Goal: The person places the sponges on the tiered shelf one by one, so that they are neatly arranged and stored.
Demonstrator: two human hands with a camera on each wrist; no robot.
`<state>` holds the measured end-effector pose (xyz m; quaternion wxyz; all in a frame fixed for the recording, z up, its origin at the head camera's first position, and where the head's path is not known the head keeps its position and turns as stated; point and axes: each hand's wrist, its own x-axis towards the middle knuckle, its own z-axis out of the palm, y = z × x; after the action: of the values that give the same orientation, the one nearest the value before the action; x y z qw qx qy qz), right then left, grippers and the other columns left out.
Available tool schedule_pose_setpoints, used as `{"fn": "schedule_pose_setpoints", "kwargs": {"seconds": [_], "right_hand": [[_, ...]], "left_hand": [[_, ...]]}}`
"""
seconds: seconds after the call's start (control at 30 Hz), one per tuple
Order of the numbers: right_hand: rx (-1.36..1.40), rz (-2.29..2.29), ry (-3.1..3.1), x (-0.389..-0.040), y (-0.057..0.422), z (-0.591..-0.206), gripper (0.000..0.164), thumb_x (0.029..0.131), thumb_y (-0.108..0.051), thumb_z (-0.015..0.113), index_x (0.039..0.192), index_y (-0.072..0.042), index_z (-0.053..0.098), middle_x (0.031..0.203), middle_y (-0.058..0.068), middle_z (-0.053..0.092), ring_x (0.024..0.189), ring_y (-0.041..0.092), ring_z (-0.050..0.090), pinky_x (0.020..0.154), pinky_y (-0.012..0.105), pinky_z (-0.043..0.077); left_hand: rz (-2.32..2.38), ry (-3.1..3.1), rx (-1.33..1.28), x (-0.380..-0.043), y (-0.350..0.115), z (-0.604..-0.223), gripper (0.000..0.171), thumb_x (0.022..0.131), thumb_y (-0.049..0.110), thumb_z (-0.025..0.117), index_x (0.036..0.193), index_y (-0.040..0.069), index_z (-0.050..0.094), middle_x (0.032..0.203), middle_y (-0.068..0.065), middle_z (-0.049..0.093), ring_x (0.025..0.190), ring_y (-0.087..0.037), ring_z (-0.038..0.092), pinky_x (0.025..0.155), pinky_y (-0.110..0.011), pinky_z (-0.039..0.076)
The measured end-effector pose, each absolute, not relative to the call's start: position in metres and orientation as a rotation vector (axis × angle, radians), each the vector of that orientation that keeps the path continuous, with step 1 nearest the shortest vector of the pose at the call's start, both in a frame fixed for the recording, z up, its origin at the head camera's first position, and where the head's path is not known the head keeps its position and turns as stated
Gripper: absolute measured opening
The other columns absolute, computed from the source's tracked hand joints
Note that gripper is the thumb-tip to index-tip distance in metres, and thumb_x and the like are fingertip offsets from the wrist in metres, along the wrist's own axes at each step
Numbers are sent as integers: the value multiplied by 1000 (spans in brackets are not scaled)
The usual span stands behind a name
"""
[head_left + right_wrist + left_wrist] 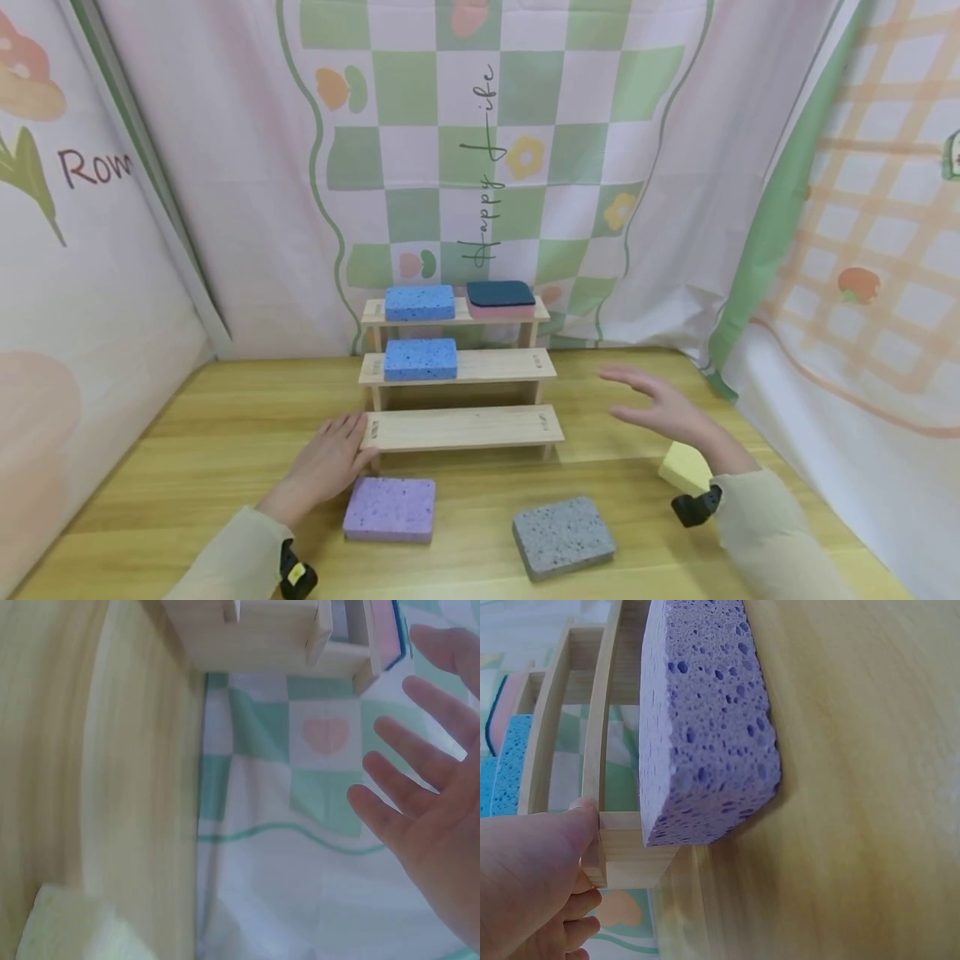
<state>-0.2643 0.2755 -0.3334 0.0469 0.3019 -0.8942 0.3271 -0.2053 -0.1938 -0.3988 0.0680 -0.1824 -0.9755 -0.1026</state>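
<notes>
A three-tier wooden stand (465, 429) stands on the table. My left hand (330, 458) grips the left end of its lowest step; in the left wrist view the thumb (581, 825) lies at the board's edge with the fingers bent round the end. Just in front of that hand lies a purple sponge (390, 510). My right hand (663, 408) hovers to the right of the stand, fingers spread and holding nothing. Below the right wrist is a yellow sponge (686, 467), partly hidden by the arm. A grey sponge (564, 537) lies at front centre-right.
One blue sponge (420, 302) and a pink sponge with a dark green top (500, 298) sit on the top step. Another blue sponge (420, 359) is on the middle step's left side. A checkered curtain (525, 212) hangs behind the wooden table (247, 417), with more cloth at both sides.
</notes>
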Motion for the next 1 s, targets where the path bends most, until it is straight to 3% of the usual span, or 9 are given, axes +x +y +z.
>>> {"fn": "schedule_pose_setpoints", "kwargs": {"seconds": [0.83, 1.0], "right_hand": [[738, 901, -2745, -251, 346, -360, 46, 86, -16, 65, 126, 4, 51, 131, 27, 43, 115, 45, 39, 89, 63, 33], [744, 924, -2711, -251, 361, -368, 44, 85, -10, 65, 123, 7, 52, 127, 29, 46, 113, 5, 41, 83, 64, 35]], "left_hand": [[-304, -2929, -551, -205, -194, -399, 59, 98, 29, 45, 134, -15, 32, 138, -30, 34, 126, -44, 31, 105, -53, 21], [-292, -2912, -559, -207, -194, -401, 59, 97, 29, 46, 134, -16, 33, 137, -30, 35, 126, -44, 32, 104, -53, 22]]}}
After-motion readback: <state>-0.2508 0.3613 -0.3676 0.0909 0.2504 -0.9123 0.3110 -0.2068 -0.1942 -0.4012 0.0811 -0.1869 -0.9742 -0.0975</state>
